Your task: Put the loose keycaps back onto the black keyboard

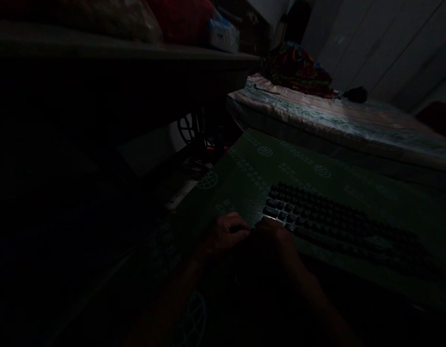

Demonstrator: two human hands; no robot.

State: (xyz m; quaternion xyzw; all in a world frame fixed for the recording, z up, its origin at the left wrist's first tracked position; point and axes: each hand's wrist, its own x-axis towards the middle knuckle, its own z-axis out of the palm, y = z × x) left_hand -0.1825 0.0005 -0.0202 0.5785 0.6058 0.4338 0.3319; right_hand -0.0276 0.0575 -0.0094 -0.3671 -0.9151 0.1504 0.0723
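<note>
The picture is very dark. A black keyboard lies on a green board printed with pale globes and lettering. Bare, lighter spots show among its keys at the left end. My left hand is closed, thumb and fingers pinched together just left of the keyboard. Close beside it, my right hand is also closed, at the keyboard's near left corner. The fingertips of both hands almost meet. Whatever lies between them is too small and dark to make out.
A dark table stands at the left, with a red bag and a white-and-blue packet on it. Behind the board is a bed bearing a bundle of patterned cloth. A spoked wheel shows under the table.
</note>
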